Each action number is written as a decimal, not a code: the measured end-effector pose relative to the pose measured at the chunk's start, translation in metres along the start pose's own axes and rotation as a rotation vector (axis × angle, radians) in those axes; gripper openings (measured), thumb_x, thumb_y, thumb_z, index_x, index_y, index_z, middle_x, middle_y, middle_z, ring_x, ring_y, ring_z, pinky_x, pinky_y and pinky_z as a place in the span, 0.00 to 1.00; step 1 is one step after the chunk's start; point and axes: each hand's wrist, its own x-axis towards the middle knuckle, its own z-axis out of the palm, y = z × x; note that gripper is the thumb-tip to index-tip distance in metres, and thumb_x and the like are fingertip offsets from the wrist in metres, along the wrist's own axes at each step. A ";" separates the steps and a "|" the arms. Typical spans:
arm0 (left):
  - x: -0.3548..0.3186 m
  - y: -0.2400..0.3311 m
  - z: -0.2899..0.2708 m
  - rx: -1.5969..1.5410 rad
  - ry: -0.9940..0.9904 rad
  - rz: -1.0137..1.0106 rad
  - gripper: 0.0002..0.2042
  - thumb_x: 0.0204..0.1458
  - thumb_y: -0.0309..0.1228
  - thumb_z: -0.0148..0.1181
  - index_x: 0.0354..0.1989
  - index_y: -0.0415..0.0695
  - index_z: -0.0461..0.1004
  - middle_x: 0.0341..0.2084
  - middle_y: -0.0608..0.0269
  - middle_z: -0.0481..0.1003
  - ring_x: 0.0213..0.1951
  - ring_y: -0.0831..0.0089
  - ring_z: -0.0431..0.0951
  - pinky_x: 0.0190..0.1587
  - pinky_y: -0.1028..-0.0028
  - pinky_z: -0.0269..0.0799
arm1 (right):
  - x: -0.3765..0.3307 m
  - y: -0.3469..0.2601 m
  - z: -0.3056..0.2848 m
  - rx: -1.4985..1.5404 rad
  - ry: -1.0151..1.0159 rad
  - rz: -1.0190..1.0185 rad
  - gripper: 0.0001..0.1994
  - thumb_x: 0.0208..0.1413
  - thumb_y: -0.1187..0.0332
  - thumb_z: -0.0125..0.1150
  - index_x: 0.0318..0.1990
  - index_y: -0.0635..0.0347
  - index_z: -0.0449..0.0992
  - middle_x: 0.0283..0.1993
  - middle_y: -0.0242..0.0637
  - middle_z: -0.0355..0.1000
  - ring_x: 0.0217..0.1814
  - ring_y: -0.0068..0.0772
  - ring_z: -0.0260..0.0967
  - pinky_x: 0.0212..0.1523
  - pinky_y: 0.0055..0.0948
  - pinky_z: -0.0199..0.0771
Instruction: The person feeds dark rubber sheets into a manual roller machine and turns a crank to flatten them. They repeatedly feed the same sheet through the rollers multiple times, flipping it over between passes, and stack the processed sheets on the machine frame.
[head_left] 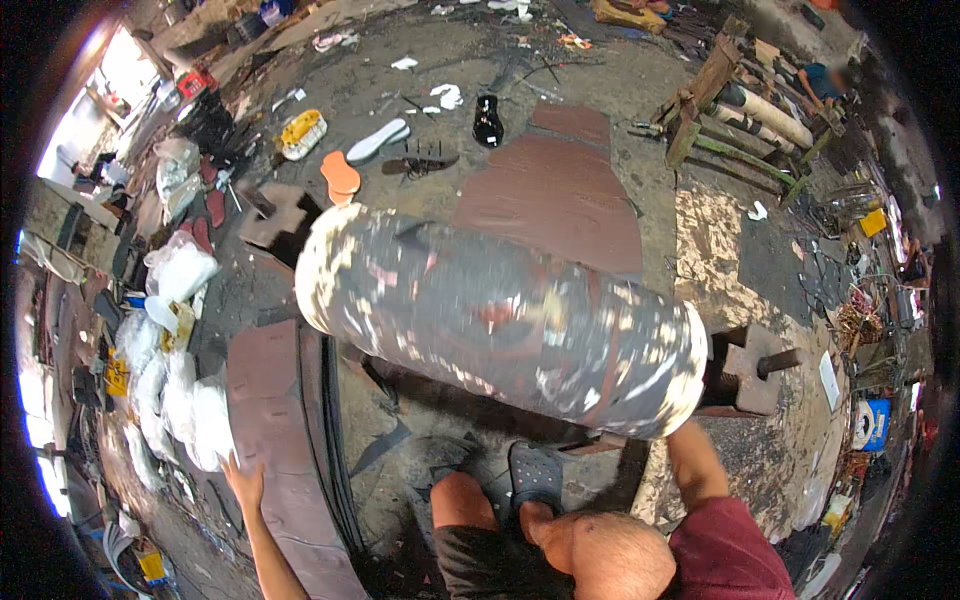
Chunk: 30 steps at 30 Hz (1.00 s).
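Touching mottled roller [500, 312], right hand [691, 445]; blue box [876, 424], its print illegible.

1. Legible text, numbers or signs: none.
2. Blue-and-white container [880, 425], far right: pale patch on its face, resembling a label; too small to read.
3. Yellow packet [117, 377], far left: dark markings, unreadable.

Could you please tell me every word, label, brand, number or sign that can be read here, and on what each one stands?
None can be quoted.
Mottled cylinder: blurred patches, no readable text.
Brown sheets at left: no readable text.
Blue and white item at far right: any print is too small to read.
Yellow and black item at far left: likewise too small.
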 end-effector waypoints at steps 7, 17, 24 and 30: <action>-0.089 -0.153 0.054 -0.190 -0.199 -0.485 0.66 0.25 0.67 0.75 0.70 0.32 0.54 0.67 0.35 0.58 0.69 0.43 0.57 0.68 0.53 0.56 | -0.052 0.017 0.105 0.466 0.362 -0.094 0.21 0.48 0.47 0.62 0.38 0.53 0.85 0.42 0.46 0.81 0.47 0.51 0.79 0.50 0.43 0.78; -0.234 -0.039 -0.056 -0.288 0.430 -0.117 0.27 0.55 0.45 0.66 0.46 0.27 0.75 0.40 0.35 0.79 0.43 0.45 0.80 0.49 0.58 0.71 | -0.079 -0.002 0.045 0.096 -0.208 -0.023 0.27 0.45 0.51 0.70 0.52 0.56 0.78 0.50 0.47 0.78 0.54 0.49 0.77 0.53 0.45 0.77; -0.307 -0.078 -0.123 -0.532 0.404 -0.016 0.21 0.60 0.39 0.60 0.27 0.30 0.70 0.19 0.64 0.68 0.26 0.75 0.64 0.28 0.67 0.60 | -0.075 -0.003 0.044 0.088 -0.180 0.016 0.26 0.45 0.55 0.69 0.49 0.62 0.78 0.49 0.51 0.78 0.53 0.52 0.77 0.53 0.46 0.78; -0.324 -0.102 -0.133 -0.716 0.144 -0.022 0.20 0.59 0.43 0.60 0.28 0.35 0.70 0.22 0.72 0.65 0.27 0.79 0.61 0.28 0.70 0.56 | -0.081 -0.006 0.039 0.041 -0.209 0.008 0.26 0.46 0.56 0.69 0.51 0.63 0.78 0.50 0.49 0.78 0.54 0.50 0.77 0.53 0.44 0.79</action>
